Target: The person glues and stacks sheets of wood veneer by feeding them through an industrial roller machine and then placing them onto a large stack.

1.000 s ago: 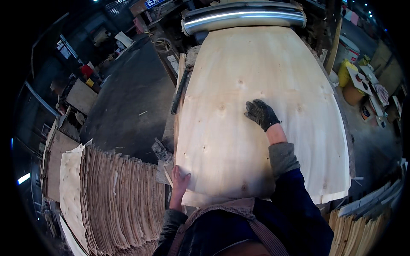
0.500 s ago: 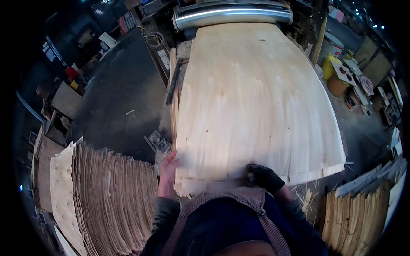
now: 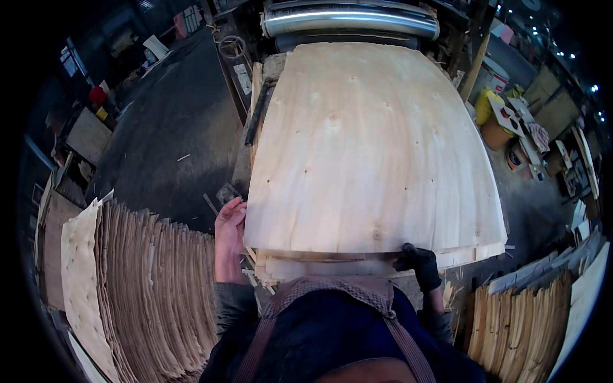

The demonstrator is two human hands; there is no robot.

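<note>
A wide, pale wood veneer sheet lies over a stack of similar sheets, its near edge a little raised and set back from theirs. My bare left hand is at the sheet's left edge near the front corner, fingers bent against it; fingertips are partly hidden. In a black glove, my right hand pinches the near edge right of the middle, with some fingers out of sight beneath.
Beyond the sheet spans a shiny metal roller on a machine. Upright veneer stacks stand at my left and right. A dark bar lies by the left edge. Buckets and boards stand at far right.
The top sheet has shifted left, its near edge lifting and moving away from me to uncover sheet ends below. My left hand moved left and forward; my right hand moved right.
</note>
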